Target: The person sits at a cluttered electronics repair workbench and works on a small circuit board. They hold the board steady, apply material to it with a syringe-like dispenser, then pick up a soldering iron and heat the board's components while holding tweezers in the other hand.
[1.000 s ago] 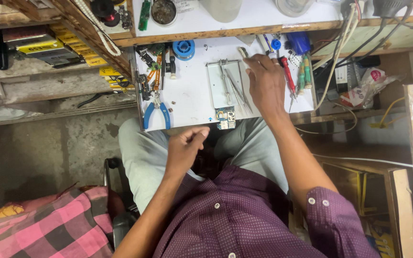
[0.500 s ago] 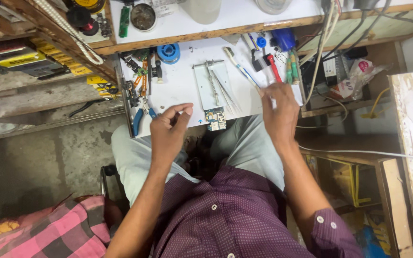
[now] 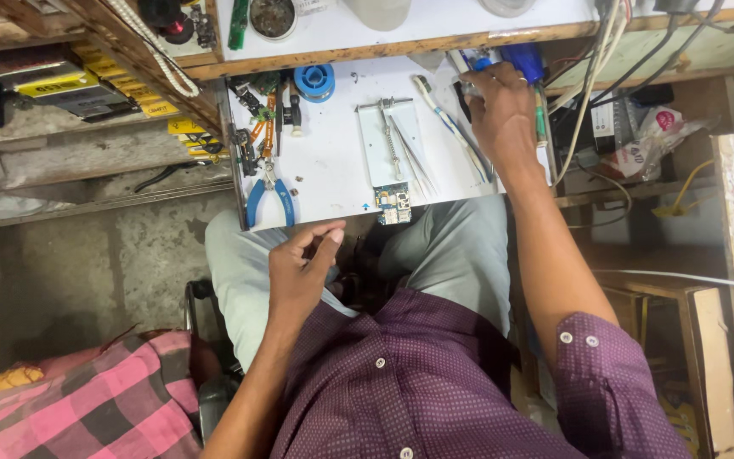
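White worktop (image 3: 333, 161), cluttered: small blue circuit board (image 3: 393, 204) sits at the near edge. Right hand (image 3: 503, 106) curls over the upright tools at the back; grip contents unclear. Left hand (image 3: 299, 272), half-closed, empty, hovers above the lap. Select one tool without disturbing neighbours.

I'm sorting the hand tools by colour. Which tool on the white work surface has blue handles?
The pliers at the near left edge of the white work surface, just beyond the left hand. The tweezers by the circuit board are bare metal.
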`<state>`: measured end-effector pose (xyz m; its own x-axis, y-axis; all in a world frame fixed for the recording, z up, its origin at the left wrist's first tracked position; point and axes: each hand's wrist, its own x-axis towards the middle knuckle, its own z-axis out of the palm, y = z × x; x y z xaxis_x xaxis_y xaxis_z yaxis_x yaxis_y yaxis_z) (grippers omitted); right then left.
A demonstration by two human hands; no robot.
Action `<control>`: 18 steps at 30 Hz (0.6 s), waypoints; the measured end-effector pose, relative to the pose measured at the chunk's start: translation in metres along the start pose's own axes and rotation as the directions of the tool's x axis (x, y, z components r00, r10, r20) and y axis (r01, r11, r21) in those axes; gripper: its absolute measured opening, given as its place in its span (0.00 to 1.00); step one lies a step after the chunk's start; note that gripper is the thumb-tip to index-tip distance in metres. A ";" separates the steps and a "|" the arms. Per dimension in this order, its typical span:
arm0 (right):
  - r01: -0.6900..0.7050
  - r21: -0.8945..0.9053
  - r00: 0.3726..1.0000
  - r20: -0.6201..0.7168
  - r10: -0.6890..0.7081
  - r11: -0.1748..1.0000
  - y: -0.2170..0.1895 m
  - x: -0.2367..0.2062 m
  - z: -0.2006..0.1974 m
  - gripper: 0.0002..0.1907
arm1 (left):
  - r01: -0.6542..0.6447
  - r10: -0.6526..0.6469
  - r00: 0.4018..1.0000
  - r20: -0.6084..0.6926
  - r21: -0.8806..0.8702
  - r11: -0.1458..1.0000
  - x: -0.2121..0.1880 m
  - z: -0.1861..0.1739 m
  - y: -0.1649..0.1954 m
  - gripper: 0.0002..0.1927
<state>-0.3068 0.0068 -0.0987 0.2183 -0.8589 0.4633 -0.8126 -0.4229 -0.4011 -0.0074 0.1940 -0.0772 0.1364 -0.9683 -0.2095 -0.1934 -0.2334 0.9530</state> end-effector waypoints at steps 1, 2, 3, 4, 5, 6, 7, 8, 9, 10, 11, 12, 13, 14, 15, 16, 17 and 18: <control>-0.015 0.004 1.000 0.000 0.015 1.000 0.001 0.001 0.002 0.15 | 0.010 -0.010 1.000 0.004 -0.006 1.000 0.000 0.000 -0.002 0.12; -0.002 -0.005 1.000 -0.013 0.002 1.000 0.001 0.003 0.003 0.13 | 0.021 -0.021 1.000 0.008 -0.012 1.000 0.000 0.001 -0.004 0.12; 0.012 -0.015 1.000 -0.028 -0.012 1.000 0.001 0.004 0.004 0.12 | 0.029 -0.029 1.000 0.012 -0.019 0.999 0.001 0.001 -0.006 0.12; 0.028 -0.025 0.999 -0.045 -0.029 0.999 0.001 0.006 0.004 0.10 | 0.017 -0.017 1.000 0.020 -0.023 1.000 0.003 0.003 -0.006 0.12; 0.002 0.006 0.998 -0.063 -0.002 1.000 0.001 0.007 0.004 0.09 | 0.007 -0.006 1.000 0.027 -0.028 1.000 0.004 0.005 -0.006 0.12; -0.021 0.038 0.996 -0.081 0.025 0.999 0.000 0.008 0.003 0.09 | -0.004 0.005 0.999 0.033 -0.032 0.999 0.005 0.006 -0.006 0.12; -0.045 0.072 0.994 -0.098 0.052 0.996 0.000 0.008 0.001 0.08 | -0.008 0.010 0.999 0.042 -0.039 0.999 0.006 0.008 -0.005 0.12; -0.081 0.140 0.991 -0.098 0.096 0.987 0.001 0.009 -0.001 0.08 | -0.011 0.014 0.998 0.053 -0.045 0.999 0.006 0.009 -0.004 0.12; -0.118 0.207 0.985 -0.097 0.141 0.971 0.003 0.010 -0.004 0.07 | -0.015 0.019 0.998 0.066 -0.051 0.999 0.008 0.010 -0.002 0.12; -0.154 0.272 0.978 -0.093 0.186 0.950 0.005 0.011 -0.007 0.07 | -0.023 0.026 0.997 0.068 -0.037 0.999 0.009 0.012 0.000 0.12; -0.233 0.419 0.959 -0.053 0.279 0.878 0.007 0.012 -0.009 0.06 | -0.031 0.032 0.997 0.071 -0.023 0.999 0.011 0.013 0.002 0.12; -0.304 0.551 0.932 0.002 0.364 0.777 0.009 0.012 -0.012 0.05 | -0.037 0.038 0.997 0.074 -0.007 0.999 0.012 0.015 0.004 0.12; -0.366 0.666 0.898 0.069 0.434 0.650 0.011 0.013 -0.015 0.05 | -0.047 0.047 0.996 0.079 -0.003 0.999 0.014 0.017 0.006 0.12; -0.373 0.703 0.890 0.088 0.448 0.605 0.013 0.012 -0.018 0.04 | -0.056 0.056 0.995 0.084 0.001 0.998 0.015 0.019 0.008 0.12; -0.380 0.738 0.882 0.107 0.460 0.557 0.014 0.011 -0.021 0.04 | -0.064 0.063 0.994 0.088 0.005 0.998 0.017 0.021 0.010 0.12; -0.387 0.770 0.873 0.128 0.471 0.507 0.014 0.009 -0.024 0.03 | -0.052 0.053 0.994 0.098 -0.014 0.999 0.018 0.024 0.011 0.12; -0.402 0.776 0.865 0.147 0.480 0.486 0.014 0.006 -0.028 0.03 | -0.040 0.043 0.993 0.108 -0.031 0.999 0.019 0.028 0.013 0.12; -0.416 0.781 0.857 0.165 0.488 0.466 0.012 0.000 -0.034 0.03 | -0.028 0.034 0.993 0.117 -0.049 0.998 0.021 0.031 0.014 0.12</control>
<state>-0.3348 0.0112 -0.0767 -0.1198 -0.9903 0.0708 -0.0468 -0.0657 -0.9967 -0.0375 0.1674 -0.0754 0.0151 -0.9794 -0.2015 -0.1493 -0.2014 0.9681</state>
